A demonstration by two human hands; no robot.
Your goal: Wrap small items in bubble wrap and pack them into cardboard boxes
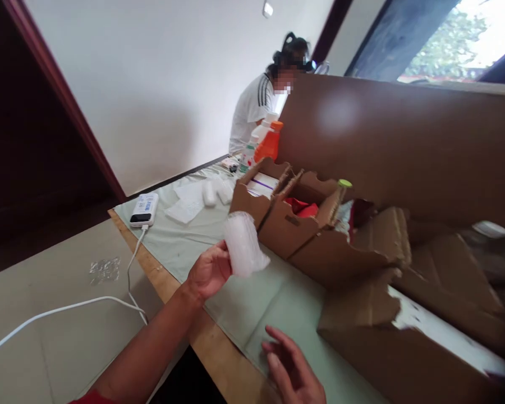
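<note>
Makeshift packing room in a home, open cardboard boxes (pixel 303 224) across the frame's middle, bubble wrap pieces (pixel 189 205) on cloth-covered table (pixel 185 247), co-worker (pixel 256 106) at top centre

The bubble wrap (pixel 244 245) is a cloudy, translucent white with a fine dotted texture. The table cloth (pixel 235 303) is pale green over a light wooden table edge (pixel 172 292). The cardboard boxes (pixel 303 224) are plain brown, one showing something red (pixel 305 209) inside, and a lime green cap (pixel 344 183) pokes above them. The power bank (pixel 145 210) is white with a black end, and its cable (pixel 67 308) is white. A bottle (pixel 269 143) at the far end is bright orange. The co-worker's shirt (pixel 250 112) is white with black stripes on the shoulder. The wall (pixel 160 84) is off-white, the door frame (pixel 67 101) dark reddish brown.
</note>
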